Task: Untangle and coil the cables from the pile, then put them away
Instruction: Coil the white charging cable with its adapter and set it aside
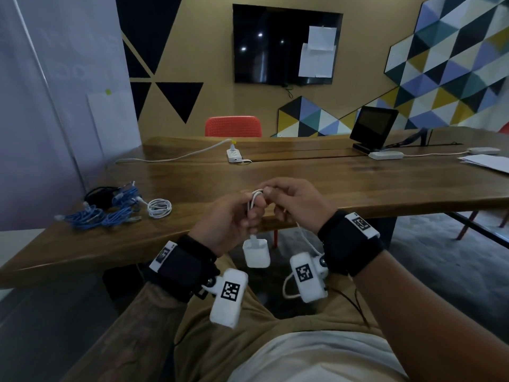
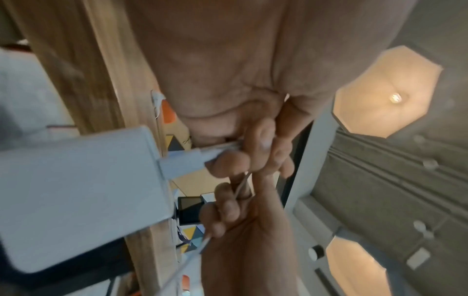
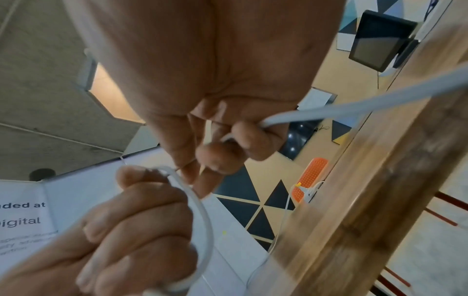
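My left hand (image 1: 249, 216) and right hand (image 1: 271, 195) meet just in front of the wooden table's (image 1: 358, 188) near edge. Both pinch a thin white charger cable (image 1: 254, 198) that forms a small loop between them. Its white power adapter (image 1: 256, 253) hangs below my left hand; in the left wrist view the adapter (image 2: 76, 196) sits close with its plug at my fingers (image 2: 228, 164). The right wrist view shows the cable (image 3: 354, 104) running out of my curled right fingers (image 3: 228, 144). On the table's left lie blue cables (image 1: 102, 210), a black cable (image 1: 99, 195) and a coiled white cable (image 1: 159, 208).
A white power strip (image 1: 234, 155) with its cord lies mid-table. A small dark screen (image 1: 374, 128), a white box with a lead (image 1: 385, 155) and papers (image 1: 487, 164) sit at the right. A red chair (image 1: 233, 126) stands behind the table. My lap is below the hands.
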### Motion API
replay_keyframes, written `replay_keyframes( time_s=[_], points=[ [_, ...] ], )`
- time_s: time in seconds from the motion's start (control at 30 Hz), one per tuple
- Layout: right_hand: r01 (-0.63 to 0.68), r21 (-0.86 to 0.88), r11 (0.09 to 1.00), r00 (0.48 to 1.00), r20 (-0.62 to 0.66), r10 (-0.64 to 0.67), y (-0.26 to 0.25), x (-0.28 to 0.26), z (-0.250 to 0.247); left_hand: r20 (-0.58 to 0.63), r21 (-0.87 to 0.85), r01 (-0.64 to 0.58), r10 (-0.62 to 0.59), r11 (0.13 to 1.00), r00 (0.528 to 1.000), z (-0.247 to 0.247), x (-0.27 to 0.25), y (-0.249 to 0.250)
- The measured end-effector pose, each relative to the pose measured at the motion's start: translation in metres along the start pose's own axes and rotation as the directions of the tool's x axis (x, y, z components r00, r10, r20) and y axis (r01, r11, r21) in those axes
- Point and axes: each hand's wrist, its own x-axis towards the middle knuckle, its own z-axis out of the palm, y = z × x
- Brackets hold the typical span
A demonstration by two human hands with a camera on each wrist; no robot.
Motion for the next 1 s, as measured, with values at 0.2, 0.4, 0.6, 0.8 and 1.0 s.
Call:
replay_keyframes(
  time_s=[0.2, 0.4, 0.6, 0.8, 1.0],
  points=[
    [-0.044, 0.179, 0.983, 0.997, 0.073, 0.032, 0.004, -0.003, -0.002, 0.087, -0.16, -0.006, 0.02, 0.987, 0.996, -0.002, -0.001, 0.004],
    [-0.017, 0.229, 0.973, 0.998, 0.069, 0.001, 0.002, -0.002, -0.004, 0.104, -0.166, -0.033, 0.051, 0.986, 0.993, -0.007, -0.001, 0.003],
    [0.007, 0.302, 0.953, 0.998, 0.06, -0.027, 0.007, 0.001, 0.003, 0.218, -0.252, 0.009, 0.048, 0.968, 0.975, -0.005, -0.005, 0.002],
    [-0.044, 0.531, 0.846, 0.999, 0.042, 0.025, 0.013, 0.0, 0.021, 0.2, -0.354, 0.018, 0.057, 0.935, 0.978, 0.003, -0.005, 0.002],
    [-0.061, 0.635, 0.77, 0.995, 0.103, -0.006, 0.02, 0.0, 0.026, 0.063, -0.314, -0.069, 0.093, 0.947, 0.994, 0.005, -0.003, 0.007]
  ],
)
